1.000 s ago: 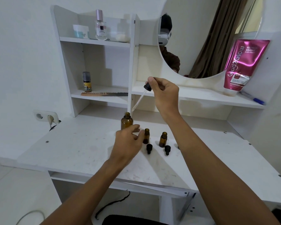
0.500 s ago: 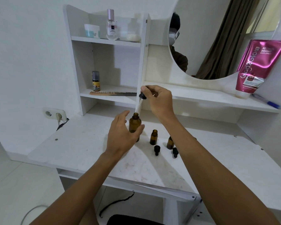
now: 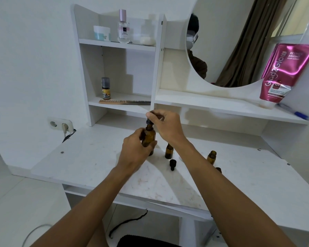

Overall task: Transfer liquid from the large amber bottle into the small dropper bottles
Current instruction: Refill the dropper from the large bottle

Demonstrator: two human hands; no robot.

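Observation:
The large amber bottle point(image 3: 149, 138) stands upright on the white desk point(image 3: 89, 163), and my left hand point(image 3: 136, 148) is wrapped around its body. My right hand point(image 3: 165, 124) pinches the black dropper cap point(image 3: 149, 120) right at the bottle's neck; the glass pipette is down inside and hidden. Two small amber dropper bottles stand open to the right, one point(image 3: 169, 151) close to the big bottle and one point(image 3: 211, 157) farther right beyond my right forearm. A loose black dropper cap point(image 3: 172, 164) lies on the desk in front of them.
A shelf unit at the back holds a comb point(image 3: 125, 102), a small yellow-labelled bottle point(image 3: 106, 88), a jar and a perfume bottle. A pink tube point(image 3: 284, 73) and a blue pen point(image 3: 299, 114) rest on the right ledge under a round mirror. A wall socket point(image 3: 61, 124) is at left.
My right hand has come down from above, lowering the dropper into the large bottle's neck. My left hand has moved from beside the small bottle and closed around the large bottle.

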